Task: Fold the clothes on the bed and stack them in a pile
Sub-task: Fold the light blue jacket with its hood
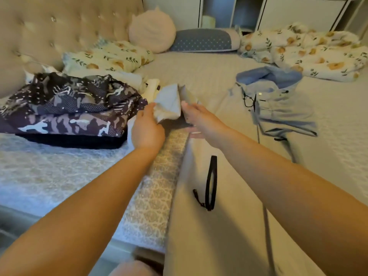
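At nine o'clock from my hands, a dark patterned pile (67, 108) of folded clothes sat on the bed (209, 62). At centre, my left hand (148, 129) pinched the far end of a long beige garment (199, 226), curling round a pale bunched corner. Just beside it, my right hand (196, 116) reached to the same end, fingers fairly straight; I could not tell whether it gripped cloth. I judged I was mid-fold on this garment; next it wanted its far end brought toward me, then squaring. At two o'clock lay a light blue garment (278, 104), unfolded. At twelve o'clock stood white shelving (247, 12); its contents were too dim to name.
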A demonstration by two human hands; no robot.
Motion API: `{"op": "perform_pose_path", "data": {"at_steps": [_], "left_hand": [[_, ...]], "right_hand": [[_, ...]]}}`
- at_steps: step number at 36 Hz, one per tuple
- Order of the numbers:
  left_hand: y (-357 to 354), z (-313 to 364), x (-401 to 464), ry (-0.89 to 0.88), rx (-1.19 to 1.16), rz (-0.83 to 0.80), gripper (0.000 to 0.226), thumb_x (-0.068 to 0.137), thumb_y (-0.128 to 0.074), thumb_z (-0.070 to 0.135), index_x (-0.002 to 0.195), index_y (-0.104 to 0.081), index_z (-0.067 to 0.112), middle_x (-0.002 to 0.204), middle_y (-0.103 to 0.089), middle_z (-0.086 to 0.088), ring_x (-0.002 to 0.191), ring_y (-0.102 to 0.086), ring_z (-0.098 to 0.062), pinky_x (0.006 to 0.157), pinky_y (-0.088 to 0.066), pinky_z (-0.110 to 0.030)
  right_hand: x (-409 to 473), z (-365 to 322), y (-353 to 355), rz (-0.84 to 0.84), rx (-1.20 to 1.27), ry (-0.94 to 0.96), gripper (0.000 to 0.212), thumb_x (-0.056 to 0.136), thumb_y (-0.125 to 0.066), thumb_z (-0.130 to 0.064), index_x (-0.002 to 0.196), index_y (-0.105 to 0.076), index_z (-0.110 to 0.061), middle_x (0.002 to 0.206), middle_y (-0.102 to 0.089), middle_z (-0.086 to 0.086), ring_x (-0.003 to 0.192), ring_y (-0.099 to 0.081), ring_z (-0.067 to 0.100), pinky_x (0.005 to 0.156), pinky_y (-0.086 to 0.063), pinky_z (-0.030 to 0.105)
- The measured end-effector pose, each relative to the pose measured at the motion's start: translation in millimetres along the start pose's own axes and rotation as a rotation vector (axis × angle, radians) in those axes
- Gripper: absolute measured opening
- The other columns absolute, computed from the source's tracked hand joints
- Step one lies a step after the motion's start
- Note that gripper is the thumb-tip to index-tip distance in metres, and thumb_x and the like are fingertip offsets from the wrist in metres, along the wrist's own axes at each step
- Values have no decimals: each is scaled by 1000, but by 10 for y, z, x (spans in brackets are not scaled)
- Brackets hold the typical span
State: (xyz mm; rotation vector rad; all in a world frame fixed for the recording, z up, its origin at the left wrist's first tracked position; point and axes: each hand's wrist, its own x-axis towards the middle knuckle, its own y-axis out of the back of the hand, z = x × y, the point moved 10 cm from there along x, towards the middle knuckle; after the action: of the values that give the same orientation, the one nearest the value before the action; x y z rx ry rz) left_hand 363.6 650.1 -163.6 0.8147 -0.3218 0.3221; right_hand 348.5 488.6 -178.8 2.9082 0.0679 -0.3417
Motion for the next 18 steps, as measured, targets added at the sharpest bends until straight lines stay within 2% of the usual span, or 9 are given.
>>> {"op": "perform_pose_path", "data": {"at_steps": [2, 5, 7, 9, 11, 12, 14, 16, 18], "left_hand": [[-96, 344, 58, -44, -186, -52, 52, 88, -50, 4, 138, -42, 16, 134, -49, -12, 114, -52, -31, 82, -44, -36], [-332, 1096, 40, -315, -290, -231, 42, 84, -59, 5, 124, -47, 3, 117, -51, -18, 105, -55, -33, 84, -48, -45], [-472, 1499, 3, -478, -295, -329, 44, 80, -65, 7, 121, -51, 3, 118, -52, -17, 108, -54, -31, 87, -46, -40], [-595, 1802, -45, -646, -254, -380, 47, 83, -66, 15, 127, -54, 7, 126, -54, -12, 117, -50, -26, 94, -40, -37], [-673, 2021, -120, -824, -172, -339, 44, 88, -63, 23, 130, -57, 11, 133, -54, -6, 124, -47, -24, 103, -35, -38], [-694, 2081, -138, -866, -165, -298, 41, 88, -60, 25, 127, -59, 13, 133, -55, -4, 125, -47, -23, 104, -34, -38], [-739, 2093, -95, -826, -202, -202, 39, 84, -55, 23, 120, -64, 15, 127, -59, -3, 121, -50, -25, 99, -36, -38], [-896, 2008, 22, -715, -172, -137, 42, 82, -54, 17, 122, -62, 17, 128, -56, -5, 121, -48, -28, 96, -36, -38], [-1255, 1831, 178, -576, -13, -199, 50, 85, -54, 15, 134, -50, 22, 139, -43, -5, 127, -38, -27, 99, -32, -38]], "right_hand": [[155, -214, -41, 20, 109, 34, 74, 88, -51, -59, 148, -27, -23, 142, -45, 6, 105, -58, 25, 84, -46, 37], [272, -576, 365, 324, 33, 178, 55, 89, -59, -32, 139, -43, -18, 132, -54, 7, 112, -55, 25, 93, -46, 35], [279, -687, 805, 473, 4, 220, 49, 88, -52, -13, 137, -49, -21, 121, -57, 5, 106, -56, 24, 86, -46, 30], [270, -669, 1259, 491, 7, 226, 47, 89, -47, -5, 131, -54, -26, 109, -59, 4, 93, -57, 24, 74, -46, 32], [193, -581, 1823, 566, 1, 191, 26, 94, -51, -10, 110, -60, -29, 92, -62, 5, 77, -56, 23, 66, -42, 33], [145, -509, 2154, 642, -4, 153, 16, 96, -53, -15, 107, -62, -23, 92, -62, 8, 78, -56, 25, 66, -41, 30], [4, -236, 2833, 794, -6, 17, 30, 98, -51, -23, 123, -58, -9, 117, -60, 16, 93, -54, 26, 67, -43, 23], [-234, 89, 3396, 937, -25, -119, 38, 99, -45, -21, 133, -49, -3, 133, -52, 18, 111, -55, 29, 69, -45, 26], [-393, 446, 3770, 992, 21, -216, 41, 99, -38, -14, 139, -43, -3, 142, -45, 15, 127, -48, 28, 68, -45, 22]]}}
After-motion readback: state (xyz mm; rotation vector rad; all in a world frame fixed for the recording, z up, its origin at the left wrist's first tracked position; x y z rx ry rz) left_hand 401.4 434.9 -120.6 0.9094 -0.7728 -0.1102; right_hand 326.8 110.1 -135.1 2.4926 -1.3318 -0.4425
